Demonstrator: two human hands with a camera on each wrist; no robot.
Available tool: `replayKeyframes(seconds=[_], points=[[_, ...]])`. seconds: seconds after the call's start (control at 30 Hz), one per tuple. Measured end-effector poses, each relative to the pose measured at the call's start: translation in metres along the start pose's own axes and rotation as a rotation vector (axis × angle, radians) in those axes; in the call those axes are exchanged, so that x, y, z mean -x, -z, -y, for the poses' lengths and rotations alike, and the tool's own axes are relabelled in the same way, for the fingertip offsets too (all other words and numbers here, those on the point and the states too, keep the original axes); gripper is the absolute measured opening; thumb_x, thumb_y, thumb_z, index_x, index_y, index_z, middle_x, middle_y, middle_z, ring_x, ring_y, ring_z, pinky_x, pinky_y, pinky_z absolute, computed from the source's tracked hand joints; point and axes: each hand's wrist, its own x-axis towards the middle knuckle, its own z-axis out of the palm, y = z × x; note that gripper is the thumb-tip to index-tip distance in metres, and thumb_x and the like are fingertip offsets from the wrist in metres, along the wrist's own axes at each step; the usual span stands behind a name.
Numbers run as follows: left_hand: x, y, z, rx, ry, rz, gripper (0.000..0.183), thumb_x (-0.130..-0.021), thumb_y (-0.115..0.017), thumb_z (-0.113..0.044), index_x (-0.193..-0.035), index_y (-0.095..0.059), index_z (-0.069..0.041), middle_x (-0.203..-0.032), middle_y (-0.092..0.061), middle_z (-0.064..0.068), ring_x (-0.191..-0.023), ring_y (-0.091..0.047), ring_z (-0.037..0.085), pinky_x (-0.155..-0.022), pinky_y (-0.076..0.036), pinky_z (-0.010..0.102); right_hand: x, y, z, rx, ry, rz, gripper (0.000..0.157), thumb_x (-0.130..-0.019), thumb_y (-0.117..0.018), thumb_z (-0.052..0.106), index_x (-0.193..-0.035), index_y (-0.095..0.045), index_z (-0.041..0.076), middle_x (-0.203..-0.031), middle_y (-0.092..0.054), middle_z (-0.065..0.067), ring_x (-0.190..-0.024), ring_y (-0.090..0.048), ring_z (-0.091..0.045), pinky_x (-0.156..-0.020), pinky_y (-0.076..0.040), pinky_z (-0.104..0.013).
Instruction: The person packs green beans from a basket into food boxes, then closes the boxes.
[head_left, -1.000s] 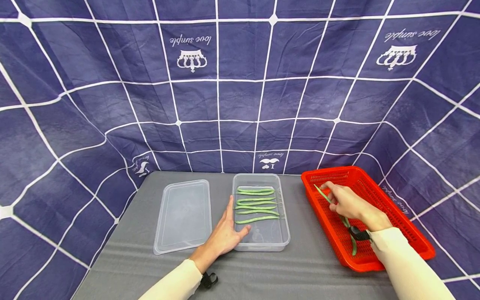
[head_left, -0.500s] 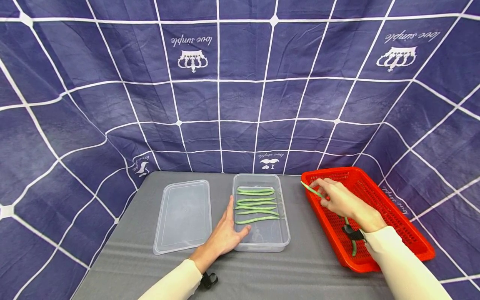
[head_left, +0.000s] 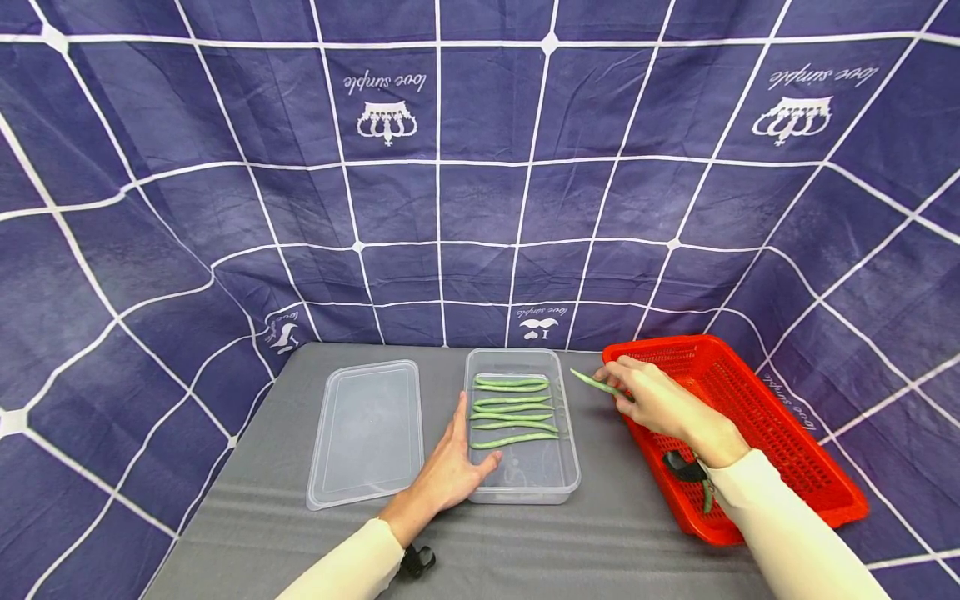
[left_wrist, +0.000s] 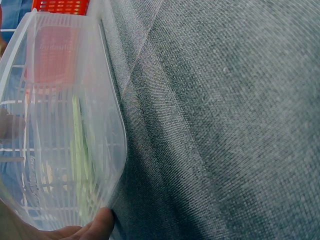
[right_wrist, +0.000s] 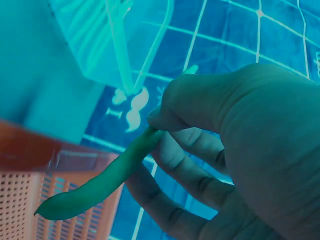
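Note:
My right hand (head_left: 663, 402) pinches a green bean (head_left: 596, 382) between thumb and fingers, over the left rim of the red basket. In the right wrist view, the bean's (right_wrist: 95, 192) thicker end sticks out past the fingers. My left hand (head_left: 452, 468) rests with straight fingers along the left side of the clear plastic container (head_left: 517, 482), the thumb spread over its near-left edge. Several green beans (head_left: 513, 415) lie crosswise in rows inside the container. The left wrist view shows the container (left_wrist: 60, 125) wall up close, with fingertips at its lower corner.
A translucent lid (head_left: 367, 433) lies flat on the grey cloth (head_left: 480, 550) left of the container. The red basket (head_left: 660, 479) stands at the right, with a bean (head_left: 707, 497) visible in it, partly hidden by the wrist strap. Blue checked fabric (head_left: 480, 200) hangs behind and at both sides.
My right hand has carried the pinched bean leftward from above the basket's inside, so the bean now reaches past the rim toward the container. The left hand and container have stayed put.

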Motion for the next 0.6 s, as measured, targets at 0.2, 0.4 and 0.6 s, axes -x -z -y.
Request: replayKeyframes(seconds=[0.2,0.4,0.6], points=[[-0.001,0.0,0.001,-0.002,-0.011,-0.008,0.126,-0.1,-0.087,-0.046,-0.189,-0.004,-0.012,-0.189,-0.034,0.028,-0.169,-0.047,0.051,-0.134,-0.045,0.069,-0.008,-0.007,0.013,0.014,0.047,0.006,0.044,-0.085,-0.078,-0.017,-0.122,-0.082,0.005,-0.101,-0.076,-0.004,-0.09,-0.074,-0.018,-0.082,-0.065,-0.038],[0.0,-0.001,0.002,-0.004,-0.01,0.001,0.127,-0.1,-0.086,-0.048,-0.189,-0.004,-0.013,-0.189,-0.034,0.028,-0.17,-0.046,0.051,-0.134,-0.045,0.068,-0.017,-0.014,0.026,0.029,0.112,0.015,0.044,-0.086,-0.076,-0.016,-0.123,-0.084,0.006,-0.105,-0.075,-0.004,-0.086,-0.067,-0.015,-0.078,-0.059,-0.033],[-0.001,0.002,0.001,0.008,-0.039,0.012,0.134,-0.095,-0.091,-0.05,-0.189,-0.004,-0.009,-0.188,-0.034,0.03,-0.169,-0.046,0.053,-0.133,-0.046,0.07,-0.026,-0.024,0.04,0.037,0.162,0.023,0.046,-0.086,-0.076,-0.016,-0.124,-0.084,0.008,-0.108,-0.077,-0.006,-0.086,-0.073,-0.015,-0.078,-0.063,-0.032]])
